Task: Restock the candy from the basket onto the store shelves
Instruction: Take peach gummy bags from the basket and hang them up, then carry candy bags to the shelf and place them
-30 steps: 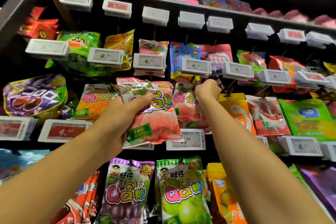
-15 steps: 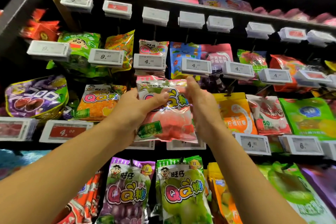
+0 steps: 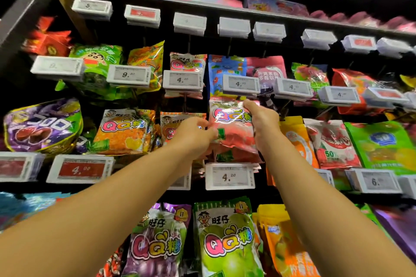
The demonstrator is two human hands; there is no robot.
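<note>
While both hands steady it, the pink bag (image 3: 231,128) reads "QQ" — price tag (image 3: 229,176) "4.80".

Bright, even store light. Glare streaks on glossy candy bags (image 3: 231,123). Shelf recesses dark. Wide-angle bending at edges; left and right margins motion-blurred.

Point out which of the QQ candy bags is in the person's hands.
The pink peach QQ bag, held between the left hand and right hand. The orange QQ bag, purple QQ bag and green QQ bag hang untouched.
</note>
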